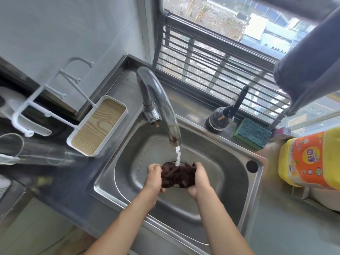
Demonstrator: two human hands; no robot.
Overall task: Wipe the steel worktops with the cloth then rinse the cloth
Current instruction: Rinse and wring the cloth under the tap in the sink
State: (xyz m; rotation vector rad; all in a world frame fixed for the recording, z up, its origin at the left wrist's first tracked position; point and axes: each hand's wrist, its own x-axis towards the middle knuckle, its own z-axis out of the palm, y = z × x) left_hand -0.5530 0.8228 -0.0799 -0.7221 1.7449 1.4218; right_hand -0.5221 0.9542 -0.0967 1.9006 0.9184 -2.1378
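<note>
A dark brown cloth is bunched up over the middle of the steel sink. My left hand grips its left side and my right hand grips its right side, fingers curled round the wet folds. Water runs from the curved steel tap straight onto the top of the cloth. The steel worktop runs round the sink to the back and left.
A white tray with a wood-grain base and a white rack stand left of the sink. On the sill sit a dark dispenser bottle and a green sponge. A yellow jug stands at the right, a grey cloth hangs above.
</note>
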